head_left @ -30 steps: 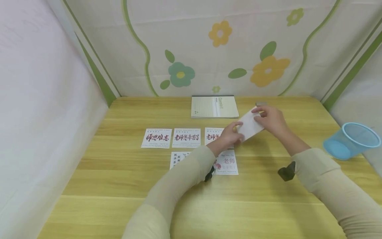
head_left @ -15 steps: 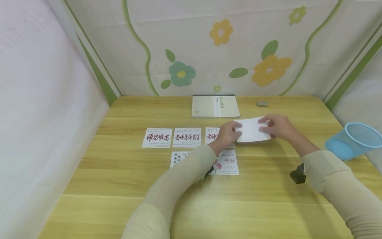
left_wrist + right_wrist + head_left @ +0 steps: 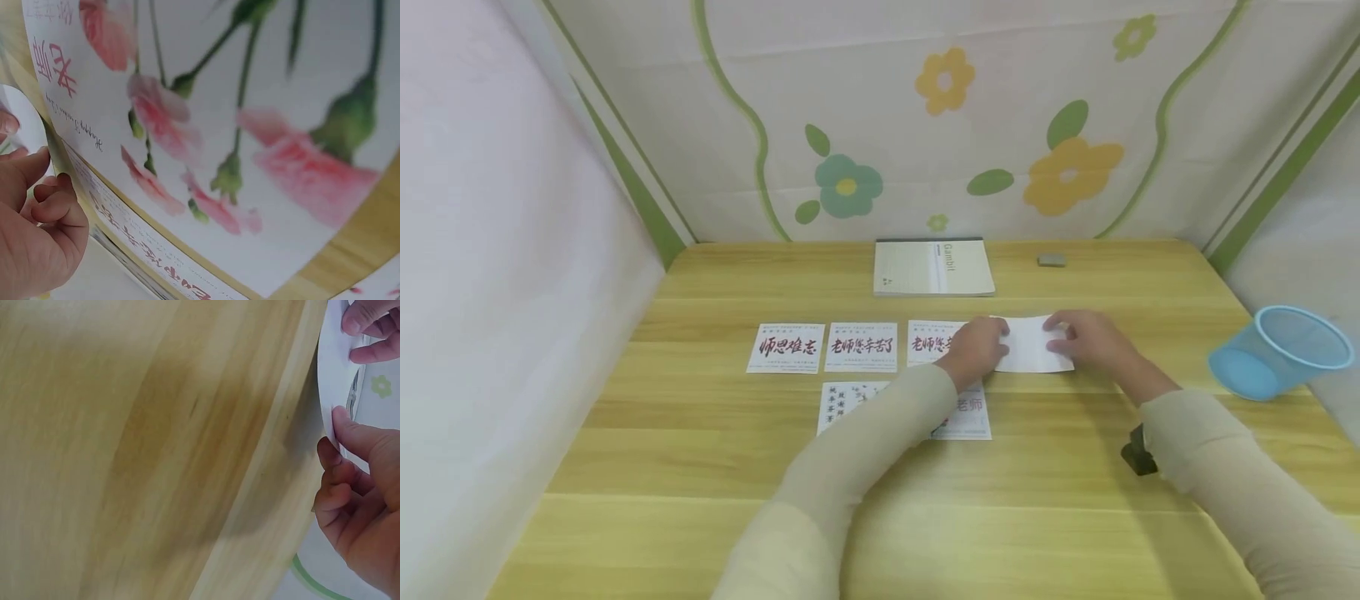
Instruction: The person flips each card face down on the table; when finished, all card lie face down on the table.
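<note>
Pinching a white card [image 3: 1030, 348] at opposite ends, the left hand [image 3: 976, 347] and right hand [image 3: 1090, 337] have fingers [image 3: 359, 435] closed to its thickness, over the counter [image 3: 1000, 521], just right of a red-lettered card [image 3: 928, 342].

in the head view, my left hand [image 3: 976, 348] covers the right part of the third upper-row card [image 3: 929, 340]; my left sleeve [image 3: 850, 454] hides parts of the carnation card [image 3: 973, 425] and the card with black characters [image 3: 844, 402]. the downward face of the white card [image 3: 1032, 348] is hidden there. fine print on the cards and the notepad [image 3: 932, 267] is too small to read. the grey block [image 3: 1051, 260] is too small to identify. in the left wrist view, the top edge crops the carnation card. in the right wrist view, the right edge crops my right hand [image 3: 369, 506].
</note>
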`<state>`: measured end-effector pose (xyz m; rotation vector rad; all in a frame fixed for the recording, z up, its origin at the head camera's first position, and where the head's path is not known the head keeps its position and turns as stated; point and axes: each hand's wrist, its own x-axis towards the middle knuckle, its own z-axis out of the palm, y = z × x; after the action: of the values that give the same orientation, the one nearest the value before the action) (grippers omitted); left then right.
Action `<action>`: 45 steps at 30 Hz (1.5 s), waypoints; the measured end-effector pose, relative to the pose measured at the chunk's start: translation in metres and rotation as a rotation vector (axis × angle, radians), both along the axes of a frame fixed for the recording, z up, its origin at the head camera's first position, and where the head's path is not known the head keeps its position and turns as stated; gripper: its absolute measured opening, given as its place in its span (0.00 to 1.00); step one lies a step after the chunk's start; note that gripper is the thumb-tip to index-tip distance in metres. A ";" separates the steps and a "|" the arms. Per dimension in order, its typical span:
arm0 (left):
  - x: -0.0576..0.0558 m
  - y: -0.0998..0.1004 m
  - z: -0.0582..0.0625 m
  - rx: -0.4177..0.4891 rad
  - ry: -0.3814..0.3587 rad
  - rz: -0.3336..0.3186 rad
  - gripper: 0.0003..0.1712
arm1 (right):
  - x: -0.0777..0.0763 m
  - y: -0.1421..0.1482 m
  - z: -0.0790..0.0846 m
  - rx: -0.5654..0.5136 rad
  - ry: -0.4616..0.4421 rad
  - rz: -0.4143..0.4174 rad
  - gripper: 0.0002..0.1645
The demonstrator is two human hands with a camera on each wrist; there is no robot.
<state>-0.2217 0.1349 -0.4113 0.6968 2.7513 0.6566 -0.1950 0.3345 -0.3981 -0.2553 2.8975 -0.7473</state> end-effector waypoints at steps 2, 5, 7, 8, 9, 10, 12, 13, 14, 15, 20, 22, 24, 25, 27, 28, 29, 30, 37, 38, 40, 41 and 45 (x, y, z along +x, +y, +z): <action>-0.001 0.001 -0.002 -0.037 0.023 -0.012 0.18 | 0.002 -0.001 -0.001 0.012 0.004 0.002 0.18; -0.002 0.002 -0.005 -0.108 0.067 -0.055 0.14 | 0.004 -0.003 -0.002 0.061 0.008 0.004 0.17; -0.002 0.003 -0.006 -0.141 0.087 -0.078 0.13 | 0.005 -0.003 -0.002 0.104 0.010 0.010 0.17; -0.002 0.004 -0.006 -0.150 0.088 -0.086 0.12 | 0.005 -0.004 -0.002 0.131 0.015 0.016 0.17; -0.001 0.004 -0.006 -0.157 0.088 -0.091 0.13 | 0.005 -0.003 -0.002 0.163 0.017 0.020 0.17; -0.001 0.004 -0.006 -0.152 0.082 -0.085 0.13 | 0.004 -0.004 -0.002 0.192 0.022 0.032 0.16; -0.001 0.002 -0.006 -0.135 0.069 -0.075 0.15 | 0.001 -0.005 -0.003 0.248 0.039 0.063 0.16; -0.001 0.000 -0.006 -0.121 0.059 -0.068 0.16 | 0.000 -0.005 -0.003 0.273 0.045 0.077 0.16; -0.001 -0.002 -0.005 -0.103 0.054 -0.063 0.17 | -0.001 -0.007 -0.002 0.290 0.054 0.091 0.16; -0.002 -0.005 -0.004 -0.081 0.058 -0.058 0.18 | -0.002 -0.008 -0.001 0.305 0.064 0.104 0.17; -0.011 -0.035 0.008 0.049 0.044 0.035 0.20 | -0.007 -0.030 0.011 0.304 0.115 0.103 0.21; -0.015 -0.052 0.015 0.078 -0.006 0.116 0.22 | -0.010 -0.043 0.015 0.237 0.109 0.093 0.22; -0.018 -0.070 0.020 0.112 -0.092 0.204 0.25 | -0.011 -0.058 0.016 0.123 0.058 0.088 0.24; -0.018 -0.078 0.022 0.122 -0.136 0.245 0.27 | -0.011 -0.066 0.016 0.058 0.019 0.088 0.25; -0.016 -0.092 0.024 0.132 -0.196 0.299 0.30 | -0.011 -0.080 0.017 -0.046 -0.059 0.088 0.27; -0.014 -0.098 0.024 0.144 -0.228 0.321 0.32 | -0.011 -0.086 0.016 -0.086 -0.105 0.080 0.28; -0.013 -0.102 0.023 0.152 -0.257 0.340 0.33 | -0.011 -0.091 0.016 -0.121 -0.150 0.069 0.30; -0.012 -0.104 0.023 0.155 -0.278 0.355 0.34 | -0.010 -0.095 0.016 -0.146 -0.192 0.054 0.31; -0.007 -0.097 0.023 0.238 -0.426 0.454 0.38 | -0.009 -0.111 0.014 -0.162 -0.285 0.016 0.35; -0.007 -0.096 0.023 0.258 -0.444 0.468 0.39 | -0.009 -0.112 0.014 -0.163 -0.281 0.013 0.35; -0.009 -0.095 0.023 0.308 -0.473 0.503 0.39 | -0.009 -0.115 0.014 -0.165 -0.275 0.010 0.35; -0.010 -0.095 0.023 0.337 -0.483 0.527 0.39 | -0.009 -0.116 0.015 -0.164 -0.274 0.007 0.35; -0.015 -0.096 0.024 0.543 -0.521 0.638 0.35 | -0.009 -0.120 0.016 -0.134 -0.286 -0.018 0.34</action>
<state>-0.2363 0.0384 -0.3871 -0.2906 2.2649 1.4949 -0.2043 0.2140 -0.3821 -0.1237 2.5889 -0.9018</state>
